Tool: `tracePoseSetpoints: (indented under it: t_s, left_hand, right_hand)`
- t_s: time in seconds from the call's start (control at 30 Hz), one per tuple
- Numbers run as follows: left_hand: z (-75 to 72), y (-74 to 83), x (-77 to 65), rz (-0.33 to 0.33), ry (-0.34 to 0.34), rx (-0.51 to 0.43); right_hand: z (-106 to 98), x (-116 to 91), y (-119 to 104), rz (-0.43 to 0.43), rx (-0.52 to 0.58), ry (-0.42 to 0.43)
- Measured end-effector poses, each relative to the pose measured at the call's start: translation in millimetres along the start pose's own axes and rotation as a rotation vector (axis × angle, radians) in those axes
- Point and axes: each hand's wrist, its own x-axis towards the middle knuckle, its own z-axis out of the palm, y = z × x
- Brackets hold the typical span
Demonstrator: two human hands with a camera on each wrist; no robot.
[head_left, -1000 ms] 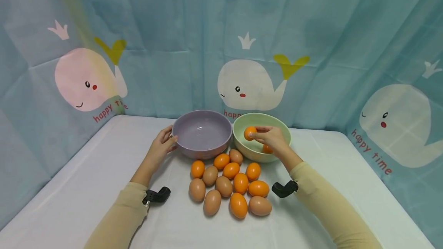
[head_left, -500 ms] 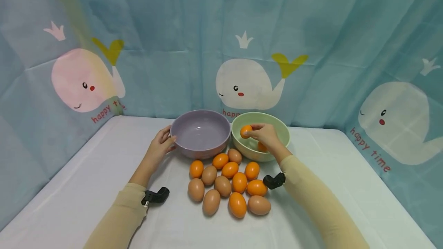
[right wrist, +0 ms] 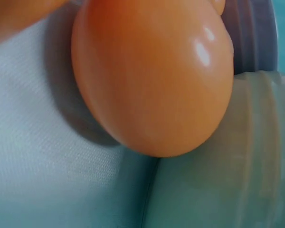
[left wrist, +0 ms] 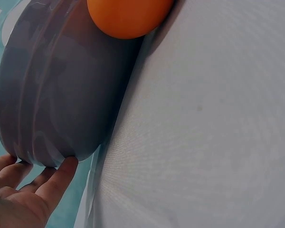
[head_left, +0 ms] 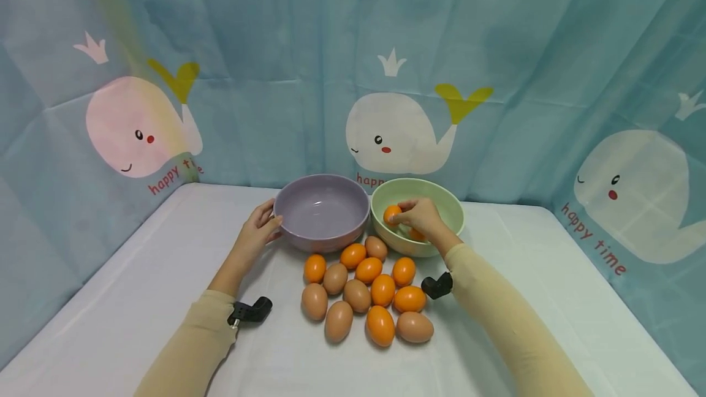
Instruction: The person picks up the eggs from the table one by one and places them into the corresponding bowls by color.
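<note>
With thumb and fingers, my right hand (head_left: 423, 215) pinches an orange egg (head_left: 391, 214) low inside the light green bowl (head_left: 453, 208). Beneath that hand lies a second orange egg (head_left: 417, 235), partly hidden. My left hand (head_left: 254, 234) rests against the left side of the purple bowl (head_left: 325, 245); in the left wrist view its fingertips touch the bowl's outer wall (left wrist: 66, 85). Nothing lies in the purple bowl. Several orange eggs (head_left: 383, 290) and brown eggs (head_left: 339, 322) lie on the table in front of both bowls.
The bowls stand side by side at the back of the white-covered table (head_left: 496, 299), before a blue whale-print curtain (head_left: 265, 133). In the right wrist view a large orange-brown egg (right wrist: 154, 80) sits close by the green bowl's wall (right wrist: 213, 185).
My right hand has shifted slightly left and then lower into the green bowl, still holding the orange egg. My left hand stays at the purple bowl.
</note>
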Motion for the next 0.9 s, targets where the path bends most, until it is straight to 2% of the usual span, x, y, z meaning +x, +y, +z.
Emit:
tracePoseSetpoints:
  t_s: [0.53,0.9]
  left_hand:
    - [0.5,1.0,-0.5,-0.005,0.003,0.006]
    - [1.5,2.5,-0.3,-0.009,0.009,0.005]
  right_hand:
    - [3.0,-0.4,0.9,-0.01,-0.012,-0.022]
    - [4.8,-2.3,-0.4,0.008,-0.063,-0.033]
